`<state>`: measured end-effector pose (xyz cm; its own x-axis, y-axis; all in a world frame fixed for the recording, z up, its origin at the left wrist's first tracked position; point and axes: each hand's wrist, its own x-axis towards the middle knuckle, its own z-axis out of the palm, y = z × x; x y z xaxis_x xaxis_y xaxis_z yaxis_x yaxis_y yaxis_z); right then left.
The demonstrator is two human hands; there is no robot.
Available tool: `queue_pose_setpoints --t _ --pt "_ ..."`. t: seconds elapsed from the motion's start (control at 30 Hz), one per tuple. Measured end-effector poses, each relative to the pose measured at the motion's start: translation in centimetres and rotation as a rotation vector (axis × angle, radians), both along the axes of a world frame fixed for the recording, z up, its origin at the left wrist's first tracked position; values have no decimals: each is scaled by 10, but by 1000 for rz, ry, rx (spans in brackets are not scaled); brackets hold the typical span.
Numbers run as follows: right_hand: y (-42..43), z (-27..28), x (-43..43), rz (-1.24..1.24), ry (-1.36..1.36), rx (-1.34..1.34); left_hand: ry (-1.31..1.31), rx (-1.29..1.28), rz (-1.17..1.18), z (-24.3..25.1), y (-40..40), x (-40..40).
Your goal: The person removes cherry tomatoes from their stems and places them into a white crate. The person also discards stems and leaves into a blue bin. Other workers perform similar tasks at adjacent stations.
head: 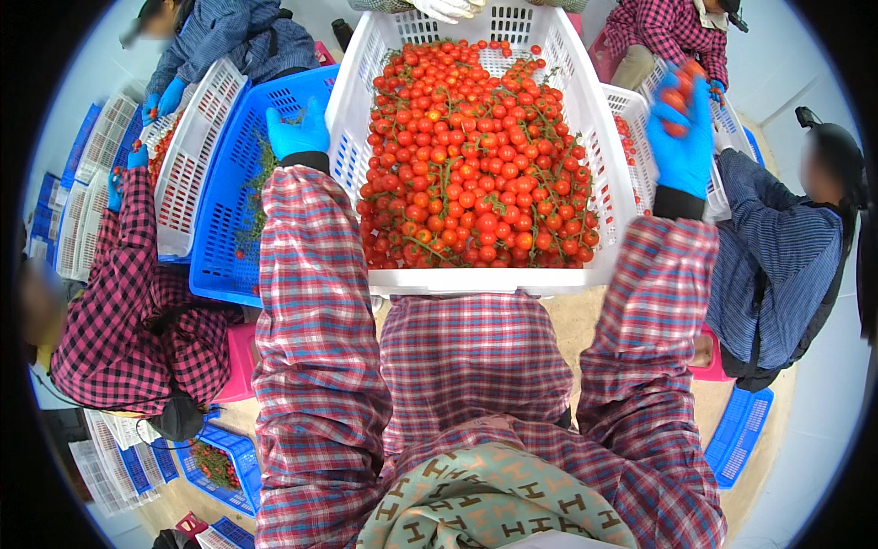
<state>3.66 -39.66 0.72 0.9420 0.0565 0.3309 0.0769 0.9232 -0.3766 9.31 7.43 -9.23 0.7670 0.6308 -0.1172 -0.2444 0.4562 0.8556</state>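
A white plastic crate [480,280] full of cherry tomatoes [480,165], several on green stems, stands before me. My left hand [300,130], in a blue glove, is over the edge of a blue plastic crate [206,233] with green stems in it; its fingers are apart, and I see nothing held. My right hand [686,137], also blue-gloved and blurred, is raised over the right side, above a smaller white crate [634,110] with tomatoes. Several cherry tomatoes [675,103] lie in its palm and fingers.
Co-workers sit on both sides beside white crates [199,165]; a person's white-gloved hands [446,8] rest at the far rim of the large crate. A blue crate with tomatoes and stems [247,473] stands on the floor lower left. Pink stools [240,364] flank me.
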Motion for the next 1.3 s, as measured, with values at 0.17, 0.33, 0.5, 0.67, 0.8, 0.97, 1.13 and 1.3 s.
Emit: queue_pose_setpoints --t 0.17,0.33,0.5,0.67,0.8,0.97,1.13,1.3 --pt "-120 -114 -22 -185 442 114 -9 -125 93 2 -1 0" --pt "-157 -275 -25 -380 793 37 -132 -226 -38 23 -21 -6" --pt "-151 -256 -37 -508 994 26 -85 -171 -186 37 -38 -11" --pt "-114 -122 -29 -561 765 -413 -84 -27 -400 39 -49 -13" --pt "-45 -13 -19 -276 269 -1137 -86 57 -479 40 -61 -16" --pt "77 -7 -17 414 -52 -2249 -35 76 -486 46 -72 -22" --pt "113 -43 -14 54 -382 -2918 -20 59 -469 48 -80 -22" --pt "106 -74 -6 -184 -357 -2834 -133 56 -469 42 -75 -21"
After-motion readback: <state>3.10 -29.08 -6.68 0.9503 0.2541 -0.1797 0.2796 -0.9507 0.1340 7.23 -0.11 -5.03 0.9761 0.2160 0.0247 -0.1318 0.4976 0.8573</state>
